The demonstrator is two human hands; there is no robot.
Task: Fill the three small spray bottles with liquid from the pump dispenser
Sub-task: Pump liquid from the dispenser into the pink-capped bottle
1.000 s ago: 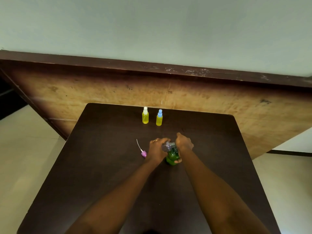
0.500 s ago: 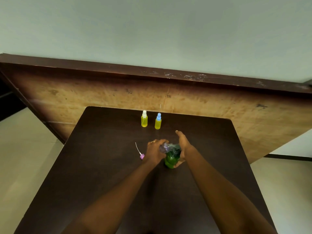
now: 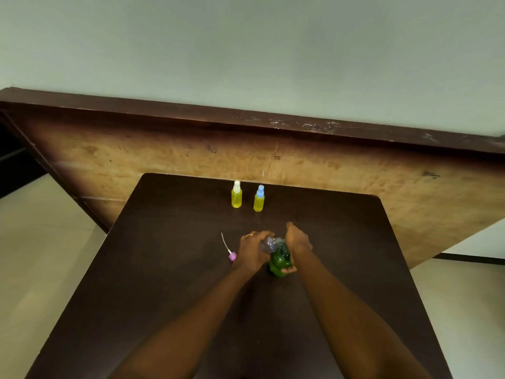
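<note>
Centre frame: left hand (image 3: 252, 251) grips, seemingly, a clear bottle (image 3: 269, 244); right hand (image 3: 296, 242) clasps the pump dispenser (image 3: 278, 262). Pink sprayer (image 3: 231, 255) lies left; white-capped bottle (image 3: 236, 195) and blue-capped bottle (image 3: 259, 199) stand above.

- No text, brand, number or sign can be read anywhere in the head view.
- wooden board (image 3: 276, 157): a few small dark marks, too small and blurred to read as characters.
- white-capped spray bottle (image 3: 236, 198), blue-capped spray bottle (image 3: 259, 202), clear spray bottle (image 3: 269, 244), green pump dispenser (image 3: 278, 261): no legible print on the sides that show.
</note>
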